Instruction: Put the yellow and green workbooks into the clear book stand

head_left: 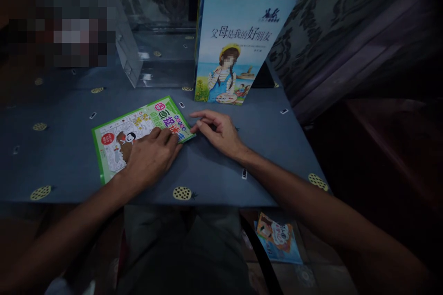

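A booklet [112,159] with a green border and colourful Chinese lettering lies flat and slanted on the table in the head view. My left hand [150,154] rests on its cover, hiding the lower right part; the fingers are bent loosely and their tips are partly out of sight. At the booklet's right corner is my right hand [219,133], index finger stretched out and the thumb apart from it. A lower fingertip lies close to the booklet's edge; whether it touches I cannot tell. Nothing shows in the right hand's grasp.
Several books stand upright behind my hands, the front one a blue book [238,18]. A clear plastic holder [166,71] is left of them. The grey-blue tablecloth [214,179] has pineapple prints. Below the table's right edge lie booklets [280,239]. The upper left is blurred out.
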